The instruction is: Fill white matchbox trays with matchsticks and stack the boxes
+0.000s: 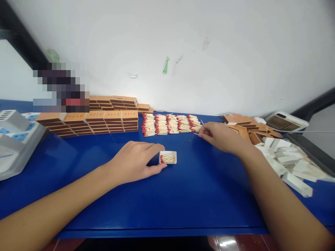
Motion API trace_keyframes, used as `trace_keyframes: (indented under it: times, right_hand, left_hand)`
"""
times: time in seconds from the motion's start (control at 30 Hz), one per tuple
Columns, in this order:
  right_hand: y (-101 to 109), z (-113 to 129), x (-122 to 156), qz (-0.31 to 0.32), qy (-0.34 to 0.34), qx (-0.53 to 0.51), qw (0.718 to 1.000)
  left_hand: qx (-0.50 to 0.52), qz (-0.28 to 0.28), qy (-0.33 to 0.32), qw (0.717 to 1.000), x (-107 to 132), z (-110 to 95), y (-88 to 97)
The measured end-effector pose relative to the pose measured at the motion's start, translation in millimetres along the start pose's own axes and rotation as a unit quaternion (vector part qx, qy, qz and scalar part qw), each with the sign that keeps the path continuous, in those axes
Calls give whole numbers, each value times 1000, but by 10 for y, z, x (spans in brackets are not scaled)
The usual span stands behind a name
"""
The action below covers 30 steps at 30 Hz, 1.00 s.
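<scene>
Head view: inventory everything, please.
Matchbox tray with matches: one, white, centre
Red-tipped matches: five clumps, cream, behind tray
Stacked matchboxes: many, orange, rear left
Matchbox sleeves: several, orange, rear right
Loose trays: many, white, right
Slotted unit: one, white, far left
Framed object: one, white and brown, rear right
Cable: one, white, right
Container: one, dark, right edge
Table: one, blue, beneath
Wall: one, white, behind
Floor: one, reddish, bottom
Left hand: one, holding tray
Right hand: one, at rightmost matches

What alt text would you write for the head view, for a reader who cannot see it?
A left hand holds a white tray of matches on a blue table, the right hand beside the rightmost of five match piles. Stacked matchboxes stand at left; more boxes and loose trays lie heaped at right.
</scene>
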State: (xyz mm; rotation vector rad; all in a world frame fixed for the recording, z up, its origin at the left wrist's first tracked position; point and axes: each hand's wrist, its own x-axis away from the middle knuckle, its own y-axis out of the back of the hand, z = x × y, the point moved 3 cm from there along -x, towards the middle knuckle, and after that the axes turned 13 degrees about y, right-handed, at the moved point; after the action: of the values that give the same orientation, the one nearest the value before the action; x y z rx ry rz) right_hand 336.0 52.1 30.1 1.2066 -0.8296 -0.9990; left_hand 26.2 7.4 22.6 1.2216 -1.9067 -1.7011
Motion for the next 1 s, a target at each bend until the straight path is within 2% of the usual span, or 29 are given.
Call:
trace_keyframes:
  times: [0.13, 0.33, 0.43, 0.53, 0.63, 0.7, 0.77, 0.87, 1.0]
  right_hand:
    - [-26, 47, 2, -7, 8, -11, 1000]
    - [-41, 130, 34, -1, 53, -42, 998]
    - [9, 375, 77, -31, 104, -90, 990]
    - [7, 738, 143, -62, 172, -145, 972]
    - [-95, 1037, 202, -51, 227, -141, 962]
    - [-168, 1142, 222, -39, 247, -116, 961]
    - [-197, 1179, 225, -39, 257, -102, 960]
    - [-134, 1136, 205, -72, 253, -107, 959]
    - [31, 840, 142, -133, 203, -88, 966]
  left_hand:
    - [-8, -57, -25, 998, -21, 49, 25]
    - [-44, -62, -8, 997, -67, 174, 27]
    - [-40, -42, 0, 998, -68, 175, 11]
    - [-28, -1, 21, 999, -67, 146, -30]
    - [-13, 19, 24, 999, -64, 105, -62]
    - [-9, 14, 28, 999, -62, 93, -67]
    - [-6, 12, 29, 999, -60, 90, -66]
    - [-2, 15, 28, 999, -58, 91, -54]
    - [-3, 7, 25, 1000, -58, 83, -21]
